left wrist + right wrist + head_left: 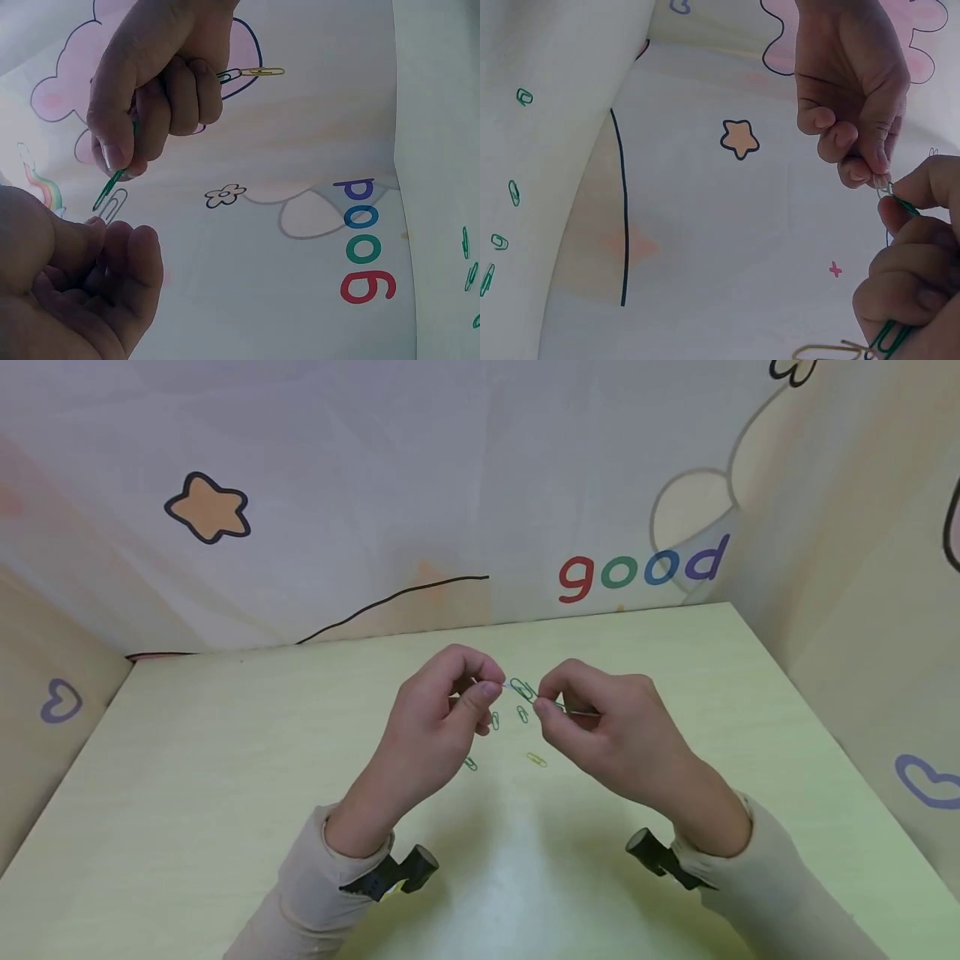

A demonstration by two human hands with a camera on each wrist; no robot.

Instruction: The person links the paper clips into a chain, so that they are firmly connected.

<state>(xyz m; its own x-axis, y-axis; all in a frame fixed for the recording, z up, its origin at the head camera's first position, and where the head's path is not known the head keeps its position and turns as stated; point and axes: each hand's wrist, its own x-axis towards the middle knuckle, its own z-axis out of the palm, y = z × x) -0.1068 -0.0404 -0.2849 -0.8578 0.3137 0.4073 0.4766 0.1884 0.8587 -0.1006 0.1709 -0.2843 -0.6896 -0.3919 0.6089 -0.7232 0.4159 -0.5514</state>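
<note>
Above the table, my left hand (431, 722) pinches a pale, whitish paper clip (116, 202) between thumb and index finger. Facing it, my right hand (615, 722) pinches a green paper clip (109, 190) by one end. The two clips meet or overlap in the gap between the hands; whether they are hooked together I cannot tell. More linked clips run through the curled fingers of the right hand: a green clip (892, 336) and a yellow clip (826, 350) stick out on its far side. The part of this chain inside the palm is hidden.
Loose green paper clips (522, 715) lie on the pale table (225, 777) below the hands, with a yellow paper clip (537, 760) nearer me. A printed cloth wall (337, 485) stands at the back and sides. Both wrists carry small black cameras (418, 865).
</note>
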